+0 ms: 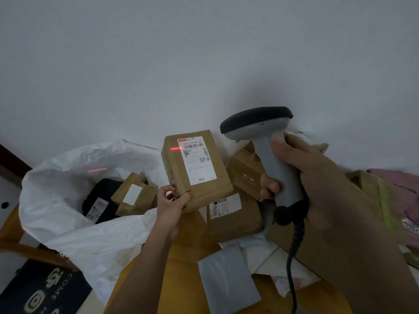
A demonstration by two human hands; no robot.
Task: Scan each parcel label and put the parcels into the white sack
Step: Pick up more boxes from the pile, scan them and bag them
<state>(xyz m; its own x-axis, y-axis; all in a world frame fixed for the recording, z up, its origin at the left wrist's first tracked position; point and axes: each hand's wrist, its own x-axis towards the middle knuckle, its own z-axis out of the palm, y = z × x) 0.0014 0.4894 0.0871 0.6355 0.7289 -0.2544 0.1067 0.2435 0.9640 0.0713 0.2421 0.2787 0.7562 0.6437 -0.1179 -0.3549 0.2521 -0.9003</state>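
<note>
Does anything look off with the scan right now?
Yes. The scanner's red line lands at the left edge of the held parcel's label, mostly missing the barcode; part of it spills onto the white sack.

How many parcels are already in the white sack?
2 visible: a black parcel at the sack's mouth, and a brown box just right of it, touching it. More may lie hidden deeper inside.

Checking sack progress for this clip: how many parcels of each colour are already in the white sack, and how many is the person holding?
In the white sack:
Brown parcels: 1
Black parcels: 1
Held up in the left hand:
Brown parcel: 1
Total: 3
The right hand holds the scanner.
</note>
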